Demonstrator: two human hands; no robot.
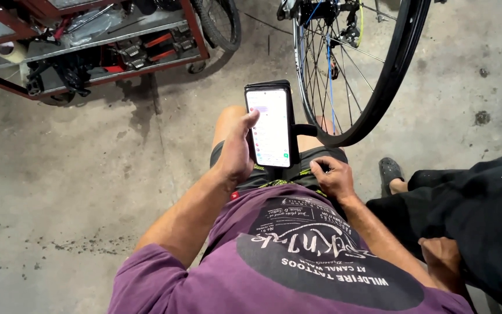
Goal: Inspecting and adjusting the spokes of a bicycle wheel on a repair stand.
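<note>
My left hand [236, 154] grips a black-cased, lit smartphone [271, 125] upright beside the spoked black bicycle wheel [379, 87]; my right hand [333, 177] rests curled, empty, on my thigh.

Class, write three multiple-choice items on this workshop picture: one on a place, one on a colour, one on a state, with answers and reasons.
1. Where is the black spoked bicycle wheel?
A. ahead of the knees
B. on the red metal cart
C. behind the person

2. What colour is the short-sleeved shirt?
A. white
B. purple
C. yellow

3. How is the black-cased smartphone?
A. lying on the floor
B. screen dark
C. held up, screen lit

Answers:
1 A, the wheel stands on the grey concrete floor just past the legs.
2 B, the cloth is purple.
3 C, the left hand grips it and the screen glows white; the right hand rests on the shorts.
</note>
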